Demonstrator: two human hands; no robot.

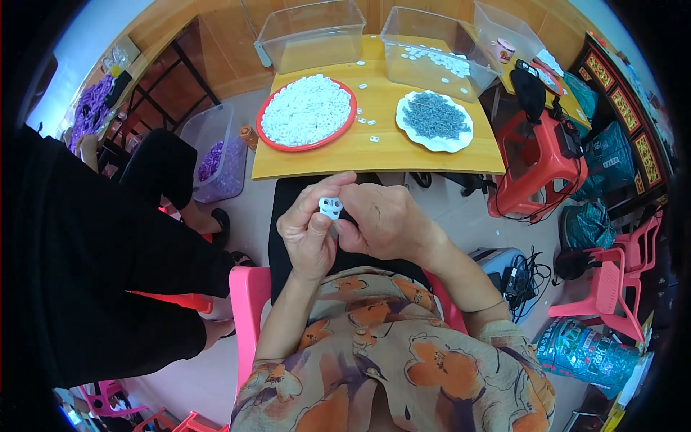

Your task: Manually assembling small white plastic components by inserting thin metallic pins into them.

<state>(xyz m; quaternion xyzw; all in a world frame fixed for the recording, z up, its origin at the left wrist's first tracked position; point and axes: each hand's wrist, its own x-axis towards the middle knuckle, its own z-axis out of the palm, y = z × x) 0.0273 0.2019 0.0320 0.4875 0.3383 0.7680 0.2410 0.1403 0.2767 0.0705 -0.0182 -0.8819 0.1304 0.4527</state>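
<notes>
White plastic piece [330, 208], pierced with holes, is held up just short of the yellow table [374, 164]. From my remote view, I see the left hand [306, 229] pinching it between thumb and fingers, while the right hand [392, 219] curls close beside it, fingers folded inward; I cannot tell what its hidden fingertips grip. Beyond, a red tray [299, 149] bears heaped white pieces [306, 111], and a scalloped white plate [461, 140] holds small grey pieces [435, 115].
</notes>
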